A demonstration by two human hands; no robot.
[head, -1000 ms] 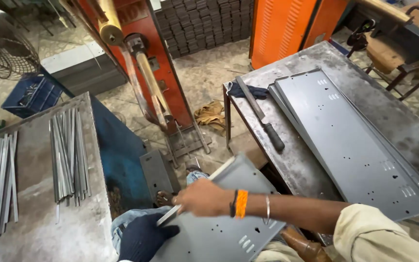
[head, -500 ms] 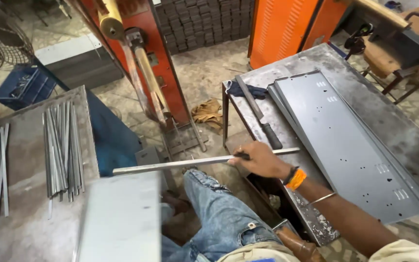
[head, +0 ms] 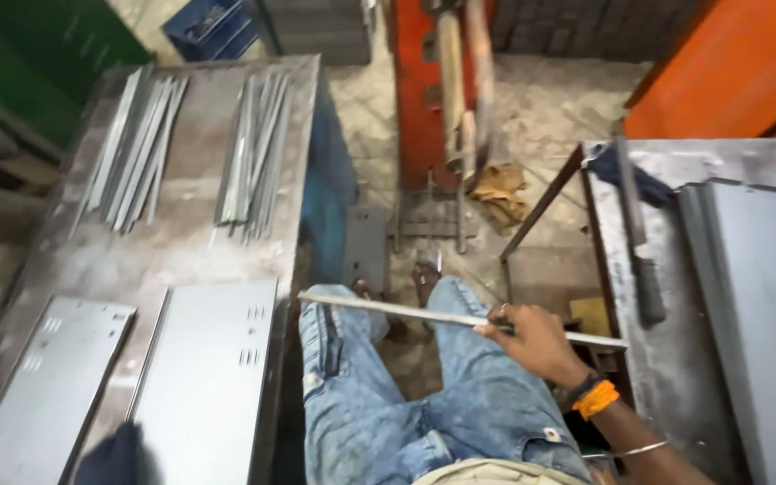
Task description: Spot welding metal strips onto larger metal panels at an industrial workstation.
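My right hand grips a long thin metal strip and holds it level across my lap, over my blue jeans. An orange band is on that wrist. My left hand, in a dark glove, shows only partly at the bottom edge. It rests on the near end of a grey perforated sheet-metal panel lying flat on the left table. A second similar panel lies beside it to the left.
Two bundles of thin metal strips lie at the far end of the left table. On the right table are stacked grey panels and a long dark-handled tool. A red machine stands ahead.
The view has swung left. The grey panel went from my lap onto the left table. My right hand took up the strip and brought it in over my legs.
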